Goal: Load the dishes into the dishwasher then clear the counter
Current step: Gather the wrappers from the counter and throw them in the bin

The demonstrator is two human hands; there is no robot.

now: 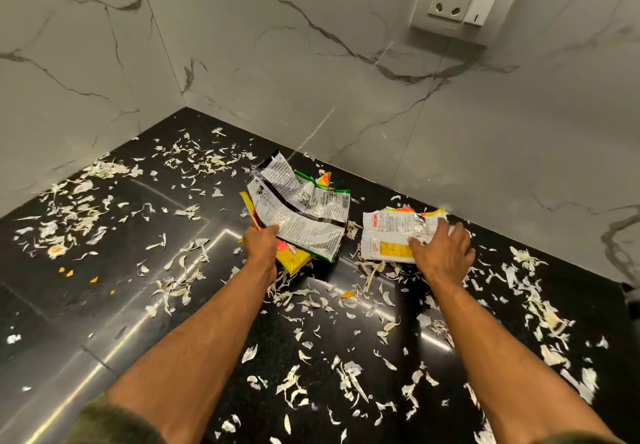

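On the black stone counter (104,270), near the back wall, lie torn food wrappers. My left hand (259,241) grips a bunch of white, green and yellow wrappers (301,208) and holds it slightly tilted above the surface. My right hand (445,251) lies on a white and yellow wrapper (391,236) flat on the counter; its fingers are spread and bent over the wrapper's far edge. Pale vegetable peel scraps (180,281) are scattered over the whole counter.
White marble wall tiles (311,63) meet in a corner behind the counter. A socket and switch plate (464,0) is on the right wall, high up. A few small orange bits (69,272) lie at the left. A dark object (632,291) shows at the right edge.
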